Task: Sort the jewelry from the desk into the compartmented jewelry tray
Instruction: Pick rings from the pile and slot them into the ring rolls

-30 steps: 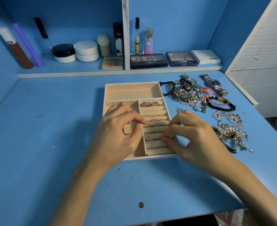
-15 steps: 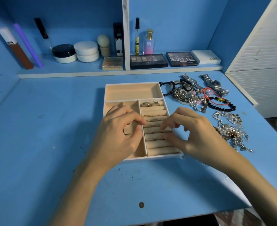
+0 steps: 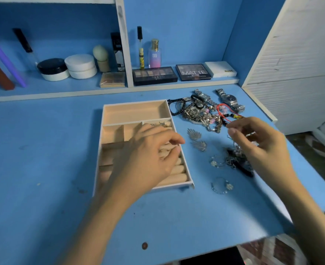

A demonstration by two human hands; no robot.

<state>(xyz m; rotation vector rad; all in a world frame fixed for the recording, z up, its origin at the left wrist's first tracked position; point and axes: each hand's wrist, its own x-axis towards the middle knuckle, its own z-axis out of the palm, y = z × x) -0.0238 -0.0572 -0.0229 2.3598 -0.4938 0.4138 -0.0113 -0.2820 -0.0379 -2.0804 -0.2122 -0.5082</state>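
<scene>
Blue laminate desk [image 3: 43,150] fills the view. Over it the left hand [image 3: 148,155] lies on the jewelry tray [image 3: 135,103], fingers curved above the padded ring rolls [image 3: 179,176]. Its thumb and forefinger tips nearly meet, and whether they hold anything cannot be told. The right hand [image 3: 261,148] hovers right of the tray, fingers curled, pinching a small silvery piece [image 3: 251,134] too blurred to name. Between tray wall and that hand lie two flat leaf-shaped silver pieces [image 3: 194,133]. A clear bead bracelet [image 3: 221,185] sits near the tray's near corner. Beyond is a tangled heap [image 3: 200,113] of chains, black beads and red cord, then two steel watches [image 3: 230,99]. The white-rimmed tray is beige and velvety, with a long far compartment, small left cells and rings [image 3: 161,124] atop the rolls. Broad desk stretches leftward and to the front edge. A white slatted panel [image 3: 301,64] bounds the right and a cosmetics shelf [image 3: 62,92] the back.
</scene>
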